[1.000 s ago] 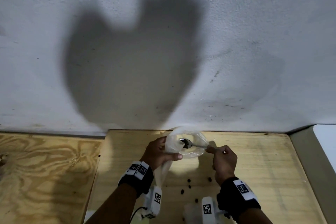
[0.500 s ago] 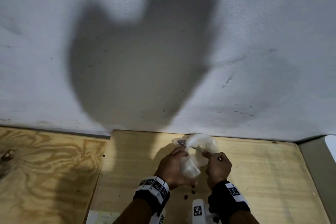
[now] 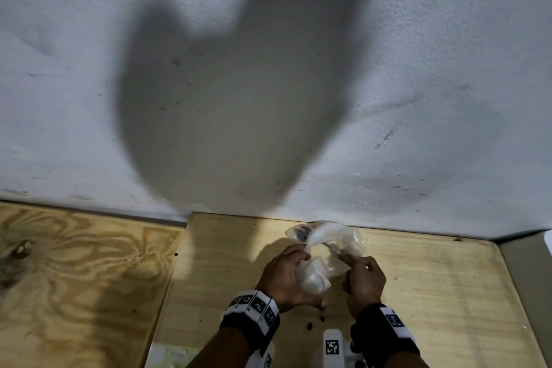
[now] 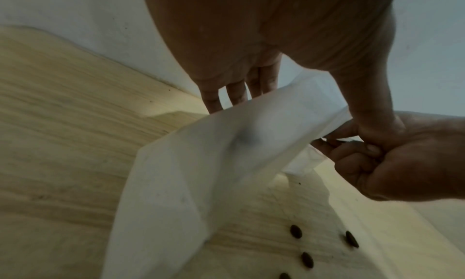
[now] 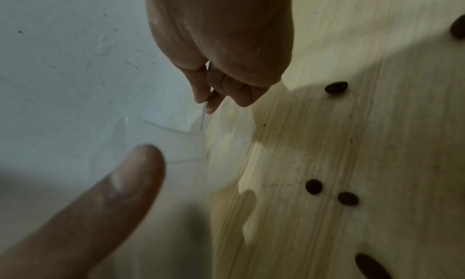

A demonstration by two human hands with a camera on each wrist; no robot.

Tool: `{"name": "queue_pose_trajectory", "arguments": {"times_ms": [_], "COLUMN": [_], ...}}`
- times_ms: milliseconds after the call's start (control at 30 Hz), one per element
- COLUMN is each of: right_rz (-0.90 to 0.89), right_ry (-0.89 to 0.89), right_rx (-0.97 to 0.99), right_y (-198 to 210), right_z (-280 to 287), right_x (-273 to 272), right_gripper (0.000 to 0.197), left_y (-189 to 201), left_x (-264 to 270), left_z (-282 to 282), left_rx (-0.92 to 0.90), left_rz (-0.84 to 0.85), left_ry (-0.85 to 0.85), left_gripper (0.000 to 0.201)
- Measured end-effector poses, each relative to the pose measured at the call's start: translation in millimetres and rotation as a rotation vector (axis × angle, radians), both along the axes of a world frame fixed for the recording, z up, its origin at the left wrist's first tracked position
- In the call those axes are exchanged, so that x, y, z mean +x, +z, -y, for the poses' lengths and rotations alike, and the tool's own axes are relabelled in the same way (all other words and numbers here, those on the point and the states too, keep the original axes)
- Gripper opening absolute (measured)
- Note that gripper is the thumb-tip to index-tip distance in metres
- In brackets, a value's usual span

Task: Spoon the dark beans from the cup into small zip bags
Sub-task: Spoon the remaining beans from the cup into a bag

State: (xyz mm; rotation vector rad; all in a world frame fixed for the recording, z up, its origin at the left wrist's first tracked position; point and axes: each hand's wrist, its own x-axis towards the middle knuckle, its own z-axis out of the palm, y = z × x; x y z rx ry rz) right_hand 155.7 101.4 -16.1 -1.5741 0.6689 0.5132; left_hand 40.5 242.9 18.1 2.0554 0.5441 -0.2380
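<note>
A clear small zip bag (image 3: 328,233) hangs above the wooden table (image 3: 433,293), with a few dark beans (image 3: 300,231) showing through its far end. My left hand (image 3: 294,263) pinches the bag (image 4: 201,174) between thumb and straight fingers. My right hand (image 3: 355,266) is curled round the thin metal handle of a spoon (image 3: 331,246), which runs into the bag. The spoon (image 5: 203,116) has its bowl hidden by the plastic. In the left wrist view a dark blur shows through the film. I cannot make out the cup.
Several loose beans (image 3: 310,326) lie on the table below my hands, and the beans (image 5: 336,87) are also plain in the right wrist view. A grey wall (image 3: 268,69) rises just behind. A darker plywood board (image 3: 74,278) adjoins on the left.
Both hands have drawn back toward my body with the bag. The bag has turned, its beaned end now toward the wall, and the spoon's bowl has gone from sight inside it.
</note>
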Motion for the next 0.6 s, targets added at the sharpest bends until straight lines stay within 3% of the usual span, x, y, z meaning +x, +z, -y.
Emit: {"name": "queue_pose_trajectory", "arguments": {"times_ms": [167, 267, 400, 500, 600], "right_rz": [0.02, 0.04, 0.071, 0.119, 0.135], "right_ry": [0.046, 0.046, 0.002, -0.011, -0.031], "right_rx": [-0.006, -0.022, -0.059, -0.124, -0.17], "right_y": [3.1, 9.8, 13.2, 14.0, 17.1], "right_z": [8.3, 15.8, 22.1, 19.5, 10.9], "right_x": [6.3, 9.7, 13.9, 11.6, 9.1], "right_gripper": [0.02, 0.023, 0.032, 0.023, 0.021], "left_y": [1.3, 4.2, 9.9, 11.1, 14.0], "left_x": [4.7, 9.4, 13.2, 15.0, 16.0], "left_z": [-8.4, -19.7, -35.1, -40.3, -39.2], "left_rx": [-0.179, -0.314, -0.368, -0.371, -0.396], "left_rz": [0.013, 0.025, 0.005, -0.005, -0.016], "left_ry": [0.181, 0.288, 0.323, 0.327, 0.335], "left_gripper": [0.113, 0.098, 0.085, 0.085, 0.072]}}
